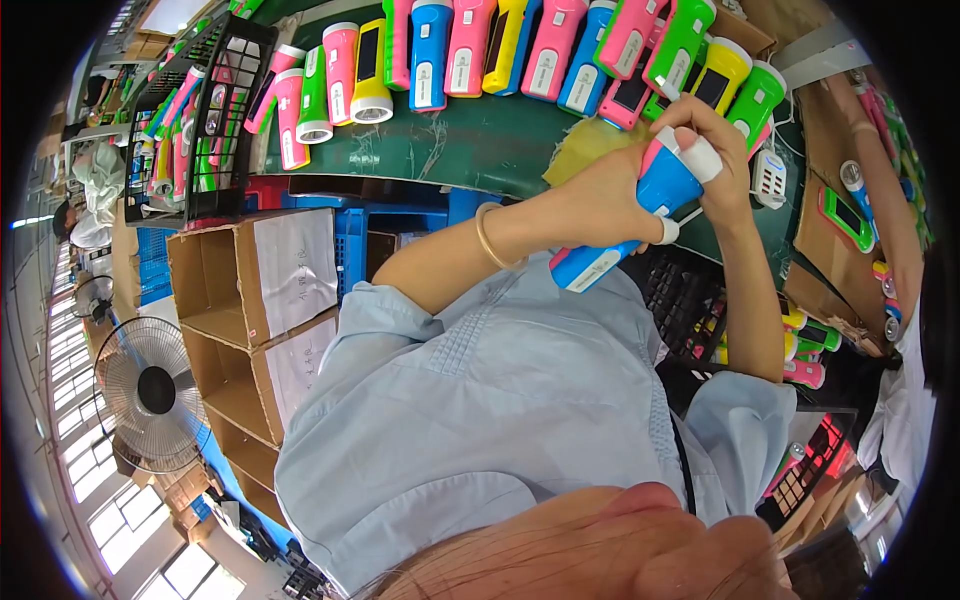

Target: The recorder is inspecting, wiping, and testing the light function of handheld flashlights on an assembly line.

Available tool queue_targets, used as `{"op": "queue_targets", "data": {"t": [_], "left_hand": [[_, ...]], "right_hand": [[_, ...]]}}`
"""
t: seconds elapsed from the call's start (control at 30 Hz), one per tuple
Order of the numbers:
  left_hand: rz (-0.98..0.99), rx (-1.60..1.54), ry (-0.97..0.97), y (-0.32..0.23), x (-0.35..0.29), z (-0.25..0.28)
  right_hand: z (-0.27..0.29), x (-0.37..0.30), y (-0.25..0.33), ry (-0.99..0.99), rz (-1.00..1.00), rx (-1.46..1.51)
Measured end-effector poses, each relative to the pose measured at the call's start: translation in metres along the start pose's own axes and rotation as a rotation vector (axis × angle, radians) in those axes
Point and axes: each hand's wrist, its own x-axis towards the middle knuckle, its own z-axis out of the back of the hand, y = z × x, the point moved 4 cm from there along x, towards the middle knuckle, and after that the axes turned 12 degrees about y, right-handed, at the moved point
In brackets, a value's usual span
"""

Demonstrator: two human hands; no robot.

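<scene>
Gripping a blue torch by its body, the left hand steadies it while the right hand closes fingers on its white head; more torches lie beyond the fingertips on the green belt.

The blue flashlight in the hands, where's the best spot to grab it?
Grab the blue flashlight around its bare blue body, between the two hands, coming from the side. The body there is long and narrow, easy to wrap fingers around. The left hand holds that body already, and the right hand covers the white head end.
</scene>
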Motion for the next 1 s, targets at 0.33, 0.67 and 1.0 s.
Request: {"op": "queue_targets", "data": {"t": [0.33, 0.67, 1.0], "left_hand": [[-0.159, -0.122, -0.01, 0.019, 0.024, 0.016], [-0.258, -0.843, 0.11, -0.015, 0.036, 0.028], [-0.184, -0.916, 0.103, 0.001, 0.041, 0.019]], "right_hand": [[0.018, -0.013, -0.002, -0.135, -0.317, -0.401], [0.021, -0.075, -0.005, -0.149, -0.42, -0.336], [0.087, -0.077, -0.003, -0.483, -0.623, -0.012]]}}
